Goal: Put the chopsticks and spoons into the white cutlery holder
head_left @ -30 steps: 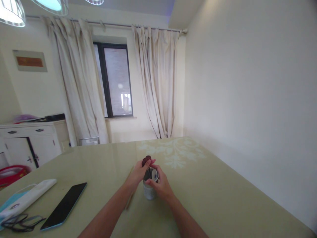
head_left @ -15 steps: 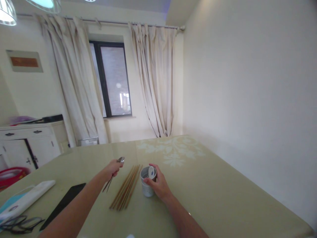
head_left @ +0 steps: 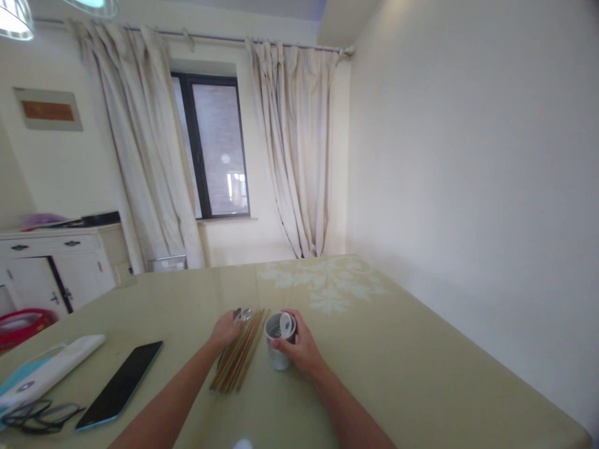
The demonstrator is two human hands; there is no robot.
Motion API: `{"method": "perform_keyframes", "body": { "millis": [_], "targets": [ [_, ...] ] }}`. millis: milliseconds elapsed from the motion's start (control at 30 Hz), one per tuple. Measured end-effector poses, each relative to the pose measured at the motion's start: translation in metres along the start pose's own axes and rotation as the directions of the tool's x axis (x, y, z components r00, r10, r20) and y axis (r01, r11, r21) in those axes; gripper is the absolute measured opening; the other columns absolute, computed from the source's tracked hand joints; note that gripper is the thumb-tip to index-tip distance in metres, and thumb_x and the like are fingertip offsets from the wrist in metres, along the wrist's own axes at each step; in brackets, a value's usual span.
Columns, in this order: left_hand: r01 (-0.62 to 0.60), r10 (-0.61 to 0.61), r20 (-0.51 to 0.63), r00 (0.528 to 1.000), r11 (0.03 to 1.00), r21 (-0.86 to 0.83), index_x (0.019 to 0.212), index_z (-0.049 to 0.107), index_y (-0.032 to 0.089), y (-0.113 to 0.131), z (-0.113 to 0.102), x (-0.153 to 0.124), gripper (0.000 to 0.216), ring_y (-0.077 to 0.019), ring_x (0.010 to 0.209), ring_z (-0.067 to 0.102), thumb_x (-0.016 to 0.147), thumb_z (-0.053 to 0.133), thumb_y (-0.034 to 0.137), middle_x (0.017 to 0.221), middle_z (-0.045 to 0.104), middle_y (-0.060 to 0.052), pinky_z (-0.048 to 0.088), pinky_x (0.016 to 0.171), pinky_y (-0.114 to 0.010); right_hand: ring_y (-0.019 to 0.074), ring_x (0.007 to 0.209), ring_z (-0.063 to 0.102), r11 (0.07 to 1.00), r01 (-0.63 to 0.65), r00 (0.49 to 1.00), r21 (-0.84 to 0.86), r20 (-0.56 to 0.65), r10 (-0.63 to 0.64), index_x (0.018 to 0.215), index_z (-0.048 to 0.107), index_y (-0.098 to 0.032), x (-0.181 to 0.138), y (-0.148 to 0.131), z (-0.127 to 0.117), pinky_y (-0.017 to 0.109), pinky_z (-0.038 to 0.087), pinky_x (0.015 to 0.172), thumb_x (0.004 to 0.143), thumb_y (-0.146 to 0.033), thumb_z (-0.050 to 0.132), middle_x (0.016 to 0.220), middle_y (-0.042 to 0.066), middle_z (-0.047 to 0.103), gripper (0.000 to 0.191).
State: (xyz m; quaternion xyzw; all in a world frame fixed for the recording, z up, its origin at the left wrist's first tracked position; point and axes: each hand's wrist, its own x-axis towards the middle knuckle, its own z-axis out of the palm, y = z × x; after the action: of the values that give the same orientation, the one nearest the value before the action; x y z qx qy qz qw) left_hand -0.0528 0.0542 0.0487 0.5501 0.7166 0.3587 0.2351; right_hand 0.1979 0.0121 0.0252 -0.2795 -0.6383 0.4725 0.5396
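A small white cup-shaped holder (head_left: 279, 346) stands upright on the pale green table (head_left: 421, 374) with a white spoon (head_left: 286, 323) inside it. My right hand (head_left: 302, 349) is wrapped round its right side. A bundle of wooden chopsticks (head_left: 241, 357) lies flat just left of the holder. My left hand (head_left: 226, 330) rests at the far end of the chopsticks, fingers closed on metal spoons (head_left: 243, 313) whose bowls show beyond my fingertips.
A dark phone (head_left: 120, 384) lies at the left, with a white case (head_left: 47, 374) and black glasses (head_left: 37, 416) near the left edge. A white cabinet (head_left: 56, 265) and curtains stand beyond the table. The wall runs along the right.
My left hand lifted metal spoons out of the holder, swung them left, then brought them down beside the chopsticks' far end. The right hand has stayed on the holder.
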Motion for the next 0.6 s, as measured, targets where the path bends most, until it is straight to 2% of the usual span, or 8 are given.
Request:
{"method": "perform_keyframes", "body": {
  "millis": [100, 167, 233, 300, 367, 400, 500, 600],
  "targets": [
    [0.002, -0.002, -0.004, 1.0, 0.998, 0.057, 0.059, 0.063, 0.023, 0.002, 0.0, -0.002, 0.021, -0.0372, 0.1, 0.073, 0.068, 0.079, 0.033, 0.065, 0.072, -0.006, 0.05, 0.081, -0.038, 0.0234, 0.095, 0.068, 0.997, 0.062, 0.998, -0.038, 0.018, -0.062, 0.122, 0.059, -0.022, 0.002, 0.003, 0.002, 0.035, 0.054, 0.087, 0.072, -0.038, 0.089, 0.105, 0.004, 0.073, 0.06],
    [-0.017, 0.018, -0.022, 1.0, 0.997, 0.077, 0.06, 0.064, 0.022, 0.007, -0.001, -0.002, 0.019, -0.0378, 0.099, 0.072, 0.067, 0.079, 0.032, 0.067, 0.072, -0.007, 0.05, 0.084, -0.039, 0.023, 0.096, 0.068, 0.992, 0.099, 0.995, -0.079, 0.027, -0.097, 0.119, 0.061, -0.021, 0.007, 0.007, 0.002, 0.035, 0.054, 0.089, 0.071, -0.032, 0.088, 0.106, 0.004, 0.073, 0.056],
    [-0.075, 0.079, -0.049, 0.996, 0.995, 0.072, 0.072, 0.07, 0.02, 0.018, -0.004, -0.002, 0.015, -0.0379, 0.106, 0.07, 0.069, 0.077, 0.033, 0.083, 0.077, -0.012, 0.049, 0.091, -0.042, 0.0225, 0.095, 0.068, 0.985, 0.125, 0.992, -0.118, 0.046, -0.12, 0.118, 0.062, -0.02, 0.013, 0.012, 0.002, 0.035, 0.054, 0.088, 0.071, -0.028, 0.087, 0.105, 0.004, 0.074, 0.053],
    [-0.185, 0.187, -0.052, 0.981, 0.982, 0.041, 0.094, 0.076, 0.018, 0.034, -0.007, -0.005, 0.026, -0.0349, 0.114, 0.067, 0.079, 0.07, 0.038, 0.109, 0.077, -0.016, 0.048, 0.099, -0.043, 0.0223, 0.094, 0.068, 0.981, 0.138, 0.99, -0.138, 0.061, -0.13, 0.117, 0.063, -0.02, 0.02, 0.017, 0.001, 0.035, 0.054, 0.088, 0.071, -0.026, 0.086, 0.105, 0.004, 0.074, 0.052],
    [-0.321, 0.321, 0.005, 0.947, 0.947, -0.009, 0.113, 0.076, 0.019, 0.053, -0.006, -0.01, 0.038, -0.0295, 0.114, 0.067, 0.089, 0.06, 0.044, 0.125, 0.074, -0.015, 0.049, 0.099, -0.039, 0.0232, 0.096, 0.068, 0.981, 0.141, 0.989, -0.131, 0.063, -0.133, 0.117, 0.064, -0.019, 0.024, 0.021, 0.001, 0.036, 0.054, 0.089, 0.07, -0.027, 0.087, 0.107, 0.005, 0.074, 0.053],
    [-0.386, 0.387, 0.052, 0.921, 0.922, -0.036, 0.118, 0.076, 0.022, 0.062, -0.005, -0.014, 0.04, -0.0274, 0.111, 0.068, 0.091, 0.058, 0.046, 0.125, 0.074, -0.013, 0.051, 0.097, -0.037, 0.0238, 0.099, 0.068, 0.983, 0.138, 0.99, -0.118, 0.059, -0.132, 0.12, 0.063, -0.019, 0.025, 0.022, 0.0, 0.037, 0.055, 0.09, 0.07, -0.028, 0.087, 0.11, 0.006, 0.074, 0.056],
    [-0.523, 0.529, 0.181, 0.829, 0.848, -0.083, 0.107, 0.081, 0.026, 0.086, 0.003, -0.024, 0.029, -0.026, 0.099, 0.07, 0.082, 0.072, 0.038, 0.108, 0.078, -0.009, 0.051, 0.094, -0.035, 0.0252, 0.102, 0.068, 0.99, 0.113, 0.993, -0.081, 0.054, -0.109, 0.126, 0.062, -0.019, 0.025, 0.022, -0.002, 0.039, 0.055, 0.091, 0.07, -0.031, 0.087, 0.116, 0.008, 0.071, 0.061],
    [-0.581, 0.585, 0.211, 0.783, 0.809, -0.088, 0.081, 0.081, 0.025, 0.1, 0.01, -0.03, 0.012, -0.0259, 0.095, 0.067, 0.073, 0.074, 0.021, 0.092, 0.077, -0.007, 0.048, 0.096, -0.037, 0.0268, 0.104, 0.067, 0.987, 0.096, 0.995, -0.129, 0.027, -0.093, 0.122, 0.065, -0.019, 0.02, 0.021, -0.006, 0.041, 0.055, 0.092, 0.07, -0.034, 0.089, 0.115, 0.009, 0.07, 0.059]
  ]
}}
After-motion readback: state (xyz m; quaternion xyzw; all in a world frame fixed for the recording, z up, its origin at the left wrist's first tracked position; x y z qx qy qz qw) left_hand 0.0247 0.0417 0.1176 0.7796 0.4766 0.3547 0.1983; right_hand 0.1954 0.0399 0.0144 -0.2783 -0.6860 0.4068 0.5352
